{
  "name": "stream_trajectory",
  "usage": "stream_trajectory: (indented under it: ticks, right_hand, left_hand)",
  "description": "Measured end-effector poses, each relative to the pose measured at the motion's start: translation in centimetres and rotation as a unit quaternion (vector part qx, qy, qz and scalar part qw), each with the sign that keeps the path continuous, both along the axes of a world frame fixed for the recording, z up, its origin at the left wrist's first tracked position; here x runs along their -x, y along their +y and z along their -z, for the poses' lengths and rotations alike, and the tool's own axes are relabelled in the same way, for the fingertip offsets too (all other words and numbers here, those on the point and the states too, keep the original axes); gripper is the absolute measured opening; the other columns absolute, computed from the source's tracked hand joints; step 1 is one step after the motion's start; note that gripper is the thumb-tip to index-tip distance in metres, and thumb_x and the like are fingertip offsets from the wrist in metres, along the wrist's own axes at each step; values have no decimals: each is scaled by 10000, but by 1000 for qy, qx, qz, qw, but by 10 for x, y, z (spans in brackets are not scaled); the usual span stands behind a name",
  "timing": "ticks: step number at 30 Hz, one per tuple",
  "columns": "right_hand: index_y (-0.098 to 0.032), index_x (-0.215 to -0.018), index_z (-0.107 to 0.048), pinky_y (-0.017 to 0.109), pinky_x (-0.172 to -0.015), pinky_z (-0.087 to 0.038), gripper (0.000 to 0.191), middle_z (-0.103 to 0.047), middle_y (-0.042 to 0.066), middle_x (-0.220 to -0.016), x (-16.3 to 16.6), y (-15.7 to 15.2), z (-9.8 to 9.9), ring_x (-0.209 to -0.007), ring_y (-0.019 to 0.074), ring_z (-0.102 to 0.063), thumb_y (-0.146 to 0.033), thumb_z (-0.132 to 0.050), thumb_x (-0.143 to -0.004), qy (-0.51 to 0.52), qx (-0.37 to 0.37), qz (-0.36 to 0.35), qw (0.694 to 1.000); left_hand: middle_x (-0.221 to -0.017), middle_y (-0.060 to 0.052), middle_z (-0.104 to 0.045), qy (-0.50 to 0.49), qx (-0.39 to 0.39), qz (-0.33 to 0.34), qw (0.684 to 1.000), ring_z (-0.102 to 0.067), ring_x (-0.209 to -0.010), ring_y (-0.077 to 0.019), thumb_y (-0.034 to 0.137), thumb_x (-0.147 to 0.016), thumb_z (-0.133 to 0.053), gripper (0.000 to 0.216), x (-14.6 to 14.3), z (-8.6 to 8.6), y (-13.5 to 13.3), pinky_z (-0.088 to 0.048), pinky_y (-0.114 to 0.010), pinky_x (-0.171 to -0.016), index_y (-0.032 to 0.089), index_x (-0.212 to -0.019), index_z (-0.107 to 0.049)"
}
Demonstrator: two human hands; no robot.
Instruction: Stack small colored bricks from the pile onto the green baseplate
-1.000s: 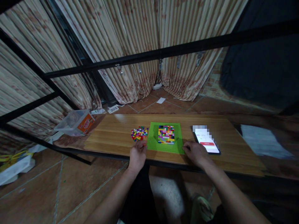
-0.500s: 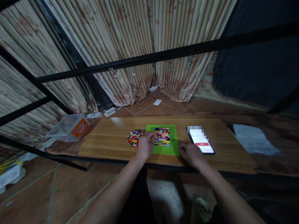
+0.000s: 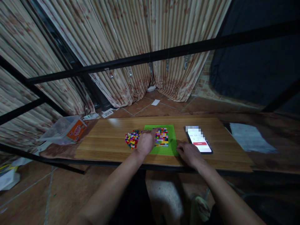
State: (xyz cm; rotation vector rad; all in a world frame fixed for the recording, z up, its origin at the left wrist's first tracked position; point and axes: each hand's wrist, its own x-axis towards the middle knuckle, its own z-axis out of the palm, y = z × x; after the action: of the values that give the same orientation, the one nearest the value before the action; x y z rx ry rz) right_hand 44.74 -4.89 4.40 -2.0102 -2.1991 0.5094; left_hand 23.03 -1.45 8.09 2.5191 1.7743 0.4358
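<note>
A green studded baseplate (image 3: 172, 137) lies on the table, bearing a block of multicoloured toy bricks (image 3: 162, 136) packed side by side. My left hand (image 3: 145, 142) is over the left part of the plate, its fingers closed together at the block's left edge. The back of the hand hides whatever may be in its fingertips. Just left of that hand is a pile of loose toy bricks (image 3: 131, 139) in mixed colours. My right hand (image 3: 189, 153) rests with curled fingers at the plate's right edge; its fingertips are too small and dark to show what they hold.
A phone (image 3: 199, 143) with a lit screen lies just beyond my right hand on the wooden table (image 3: 105, 137). To the left stands a clear plastic box (image 3: 61, 129) with an orange label. Paper sheets (image 3: 250, 137) are at the right. A black metal bar (image 3: 140, 62) crosses above the table.
My left hand has shifted slightly up over the block's left edge, its fingers now covering more of it. The right hand stays by the plate's edge. The whole view has moved slightly.
</note>
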Motion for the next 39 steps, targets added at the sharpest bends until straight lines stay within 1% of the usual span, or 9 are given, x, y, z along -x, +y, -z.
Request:
stream_trajectory:
  ticks: [5, 9, 16, 20, 25, 28, 31, 35, 39]
  right_hand:
    - [-197, -938, -701, 261, -733, -397, 227, -715, 79, -1020, 0, 0, -1, -926, 191, -652, -246, -480, -916, 3, 5, 0, 1000]
    - [-195, -930, -705, 267, -732, -398, 235, -717, 86, -1020, -1, 0, -1, -928, 200, -654, -249, -476, -917, 4, 7, -3, 1000]
    - [-198, -923, -700, 259, -713, -394, 233, -717, 81, -997, -1, 0, 0, -904, 188, -653, -248, -472, -917, -1, -3, -5, 1000]
    - [-196, -905, -701, 259, -707, -390, 233, -714, 80, -984, -1, 0, 1, -896, 187, -653, -245, -474, -917, 0, -5, -6, 1000]
    - [-201, -907, -709, 260, -705, -390, 218, -719, 81, -986, 0, 0, -1, -890, 189, -655, -239, -494, -910, 7, -3, -2, 1000]
    - [-201, -897, -710, 263, -701, -390, 224, -727, 81, -978, 0, -1, -2, -894, 194, -659, -239, -491, -914, 6, -3, -3, 1000]
    - [-196, -896, -710, 266, -699, -391, 227, -729, 84, -973, 0, -1, -2, -897, 199, -661, -236, -487, -914, 4, -4, -6, 1000]
    - [-199, -899, -709, 266, -690, -384, 214, -725, 83, -969, -1, -1, -1, -880, 193, -659, -243, -500, -911, 4, -7, -10, 1000]
    - [-198, -894, -709, 267, -682, -374, 221, -727, 80, -959, -1, 0, -2, -865, 190, -658, -241, -493, -915, 2, -1, -5, 1000]
  left_hand:
    - [-925, -100, -725, -18, -9, -8, 1000, -673, -911, -205, 111, -843, -499, 441, -3, 2, 5, -500, -326, -925, 192, -1263, -609]
    - [-915, -88, -724, -59, -12, -4, 998, -672, -889, -196, 84, -813, -520, 437, -2, 5, 8, -487, -318, -947, 190, -1226, -614]
    - [-997, -81, -713, -120, -7, -15, 993, -658, -969, -197, 54, -783, -528, 502, -1, 9, 6, -475, -335, -985, 191, -1263, -580]
    - [-1059, -88, -700, -193, -17, -37, 980, -644, -1031, -208, 41, -766, -533, 531, -1, 14, 0, -482, -364, -999, 183, -1276, -568]
    - [-1132, -125, -684, -321, -14, -74, 944, -648, -1045, -212, 81, -769, -559, 519, -2, 24, 0, -509, -371, -974, 132, -1285, -549]
    - [-1144, -146, -683, -383, 24, -106, 917, -666, -1015, -213, 163, -797, -595, 463, -5, 29, 8, -536, -360, -922, 116, -1257, -566]
    - [-1139, -153, -693, -419, 61, -131, 896, -678, -1005, -214, 184, -775, -644, 417, -9, 35, 18, -543, -350, -910, 114, -1186, -615]
    - [-1066, -111, -728, -466, 78, -155, 868, -688, -971, -198, 140, -709, -698, 345, -10, 44, 27, -539, -333, -915, 142, -1053, -685]
    - [-958, -74, -746, -537, 123, -181, 815, -695, -861, -171, 121, -673, -705, 332, -9, 46, 30, -563, -295, -795, 139, -1004, -705]
